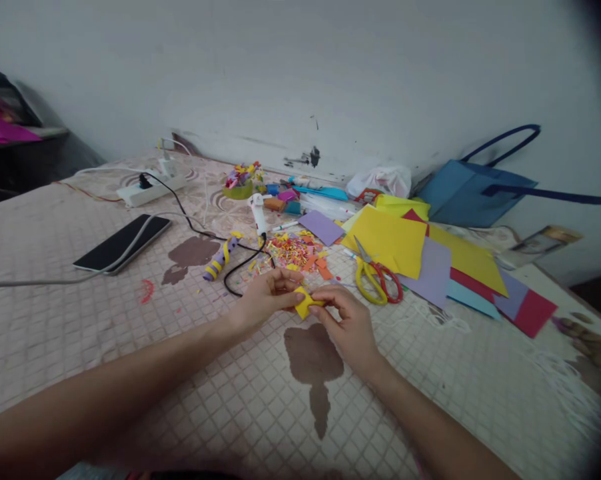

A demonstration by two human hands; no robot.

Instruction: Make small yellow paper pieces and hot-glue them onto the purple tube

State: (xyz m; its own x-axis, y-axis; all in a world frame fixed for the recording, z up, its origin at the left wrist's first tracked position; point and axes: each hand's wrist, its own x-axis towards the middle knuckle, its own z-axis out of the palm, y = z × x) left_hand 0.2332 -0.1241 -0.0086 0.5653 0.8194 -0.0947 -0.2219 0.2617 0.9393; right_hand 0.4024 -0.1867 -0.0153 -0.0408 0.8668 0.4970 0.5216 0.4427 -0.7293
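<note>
A small folded piece of yellow craft foam or paper [304, 304] is pinched between my two hands above the table. My left hand [268, 297] grips its left side with thumb and fingertips. On its right side, my right hand [348, 320] closes thumb and forefinger on the edge. Just right of my right hand lie scissors [370, 280] with yellow and red handles, blades pointing away. Beyond my hands is a heap of colourful tiny scraps [293, 252]. A purple tube wound with a yellow strip [221, 259] lies to the left, near a white glue gun [258, 215].
Coloured sheets [390, 240] spread over the right side, with a blue bag [475, 193] behind them. At left are a black phone [125, 243], a cable and a white power strip [150, 191]. A small bowl of bright pieces [239, 190] stands near the wall.
</note>
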